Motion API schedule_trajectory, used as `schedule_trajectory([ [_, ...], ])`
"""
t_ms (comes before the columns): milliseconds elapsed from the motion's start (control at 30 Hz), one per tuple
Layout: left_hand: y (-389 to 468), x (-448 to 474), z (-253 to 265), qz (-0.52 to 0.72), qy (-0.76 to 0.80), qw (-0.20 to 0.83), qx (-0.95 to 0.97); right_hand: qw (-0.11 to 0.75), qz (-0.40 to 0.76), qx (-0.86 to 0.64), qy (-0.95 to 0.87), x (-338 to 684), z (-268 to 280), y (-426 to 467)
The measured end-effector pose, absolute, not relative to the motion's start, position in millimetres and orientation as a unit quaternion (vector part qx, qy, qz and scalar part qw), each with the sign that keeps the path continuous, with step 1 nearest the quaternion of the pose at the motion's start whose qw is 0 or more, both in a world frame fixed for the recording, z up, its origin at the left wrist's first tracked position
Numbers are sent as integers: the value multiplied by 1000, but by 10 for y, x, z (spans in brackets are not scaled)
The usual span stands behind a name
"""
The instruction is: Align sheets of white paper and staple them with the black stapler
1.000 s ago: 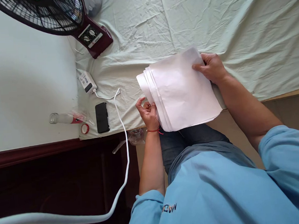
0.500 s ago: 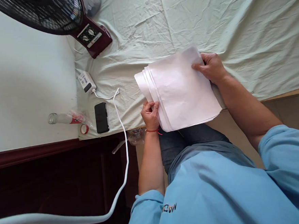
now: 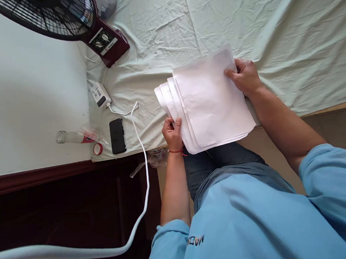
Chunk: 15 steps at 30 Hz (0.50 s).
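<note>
A stack of white paper sheets (image 3: 211, 101) is held between my two hands, above the front edge of the cloth-covered table. Its left edges are fanned out in steps, and the sheets there look slightly curved. My left hand (image 3: 172, 132) pinches the fanned left edge, thumb on top and fingers curled beneath; a red string circles that wrist. At the upper right corner, my right hand (image 3: 244, 76) grips the stack with its thumb on the top sheet, its other fingers partly hidden behind the paper.
A dark red fan (image 3: 104, 41) stands at the upper left of the pale green cloth (image 3: 160, 35). Along the left side are a white adapter (image 3: 100, 95) with its white cable (image 3: 146, 174), a black phone (image 3: 117, 136), a glass bottle (image 3: 74, 136) and a red tape roll (image 3: 97, 149).
The left edges of the sheets have spread further apart. My left hand has shifted slightly left, and the stack's upper right corner has risen a little with my right hand.
</note>
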<state>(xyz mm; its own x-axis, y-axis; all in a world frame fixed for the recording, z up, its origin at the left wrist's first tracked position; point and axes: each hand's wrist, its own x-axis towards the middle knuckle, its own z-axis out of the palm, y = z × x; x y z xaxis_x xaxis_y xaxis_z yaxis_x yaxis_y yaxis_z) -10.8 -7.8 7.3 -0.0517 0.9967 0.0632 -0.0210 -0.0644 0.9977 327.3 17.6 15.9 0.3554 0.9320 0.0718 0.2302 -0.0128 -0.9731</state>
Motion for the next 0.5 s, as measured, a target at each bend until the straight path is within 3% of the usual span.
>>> schedule_trajectory([
  [500,-72,-99,69,548,490,444,513,542,340,-614,-462,3266,129,190],
])
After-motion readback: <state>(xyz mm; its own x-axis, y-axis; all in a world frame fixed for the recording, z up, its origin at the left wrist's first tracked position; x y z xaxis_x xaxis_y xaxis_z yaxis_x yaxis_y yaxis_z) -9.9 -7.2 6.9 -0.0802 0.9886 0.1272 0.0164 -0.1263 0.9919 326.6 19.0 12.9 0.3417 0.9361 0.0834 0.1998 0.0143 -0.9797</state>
